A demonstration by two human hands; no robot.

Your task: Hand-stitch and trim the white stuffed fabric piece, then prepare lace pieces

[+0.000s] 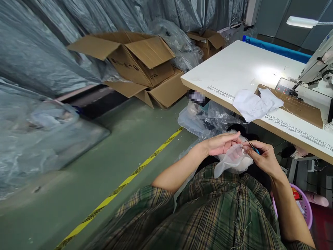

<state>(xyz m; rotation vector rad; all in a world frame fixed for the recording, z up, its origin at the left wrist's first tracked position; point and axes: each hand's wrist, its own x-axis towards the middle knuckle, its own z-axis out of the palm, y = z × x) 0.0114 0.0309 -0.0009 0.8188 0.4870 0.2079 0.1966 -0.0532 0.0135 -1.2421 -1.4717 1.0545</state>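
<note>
In my lap, just off the table's front edge, lies a sheer white piece of fabric (226, 161). My left hand (221, 144) holds its upper edge, the thumb stretched out above and the other fingers partly hidden behind the cloth. Close beside it, my right hand (262, 156) is closed around small thread snips (254, 147) with a blue handle, and its fingertips meet the fabric's edge. The dark blades point up and left, towards my left fingers. Whether they touch a thread, I cannot tell.
A sewing machine (317, 66) stands on the white table (226, 66). White cloth (256, 104) and a brown cardboard strip (301, 107) lie near its needle. Open cardboard boxes (145, 66) and plastic-covered bundles (47, 139) are left. A purple basket (308, 208) sits low right.
</note>
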